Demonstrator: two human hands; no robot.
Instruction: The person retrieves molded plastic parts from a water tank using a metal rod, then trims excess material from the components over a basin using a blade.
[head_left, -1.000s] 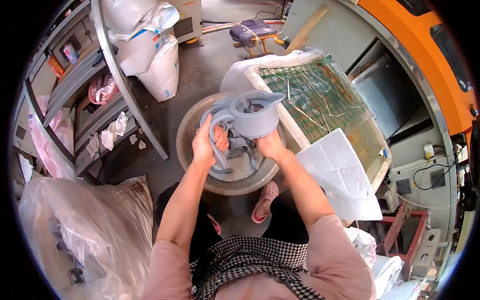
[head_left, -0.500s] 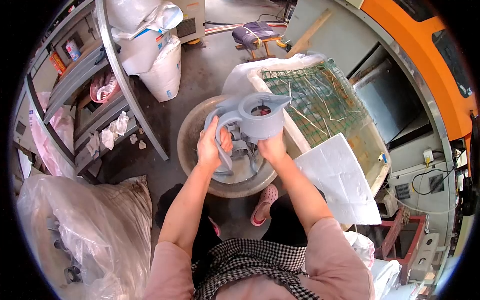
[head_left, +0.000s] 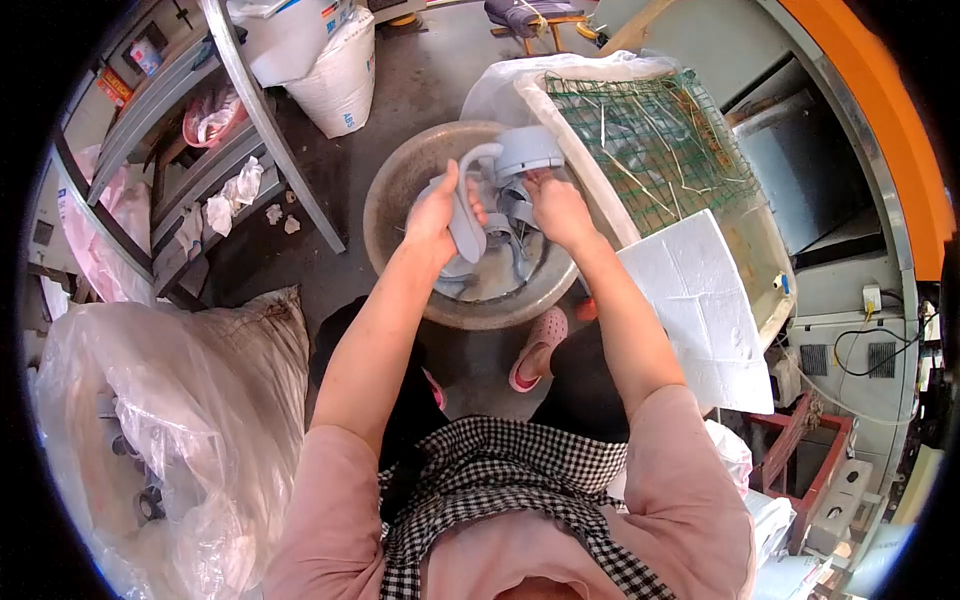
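A grey plastic kettle shell [head_left: 530, 152] with a collar and a long curved handle is held over the round tub [head_left: 392, 180]. My left hand [head_left: 437, 215] is closed around its handle. Just under the collar, my right hand [head_left: 562, 208] has its fingers curled against the lower rim; the fingertips are partly hidden. Several more grey plastic parts [head_left: 500, 228] lie in the tub below my hands, some of them ring-shaped with handles.
Right of the tub stands a pale crate [head_left: 600, 190] with green netting [head_left: 650, 140] and a white foam sheet [head_left: 700, 310]. A metal rack [head_left: 270, 130] and a plastic-covered sack [head_left: 190, 390] are on the left. White sacks [head_left: 335, 85] stand behind. A red object [head_left: 587, 308] lies by my shoe.
The kettle shell has tipped over, so its open top and spout no longer face me. My view has tilted down, and the tub sits higher in it.
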